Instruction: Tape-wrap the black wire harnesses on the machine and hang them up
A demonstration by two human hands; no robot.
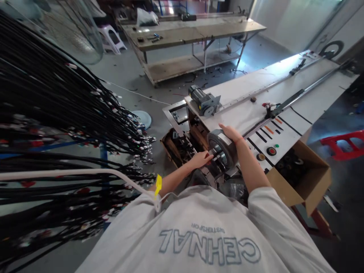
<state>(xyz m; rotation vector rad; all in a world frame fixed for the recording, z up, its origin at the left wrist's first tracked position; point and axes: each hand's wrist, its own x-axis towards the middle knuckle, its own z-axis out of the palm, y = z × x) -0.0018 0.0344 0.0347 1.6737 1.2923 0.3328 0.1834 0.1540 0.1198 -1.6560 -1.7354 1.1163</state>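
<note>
Head view shows the right hand (231, 133) laid flat, fingers spread, over the top of a round metal drum (223, 147) at the near end of a long white bench (256, 110). Just left of the drum, the left hand (200, 159) pinches a small part at the drum's hub; what it grips is too small to make out. Right of the drum sit a red button (271, 151) and a cardboard box (305, 182). Black cables (62, 125) hang far left. Below the drum, the person's shirt (210, 235) reads "CEHNAL"; smaller lettering is illegible.
</note>
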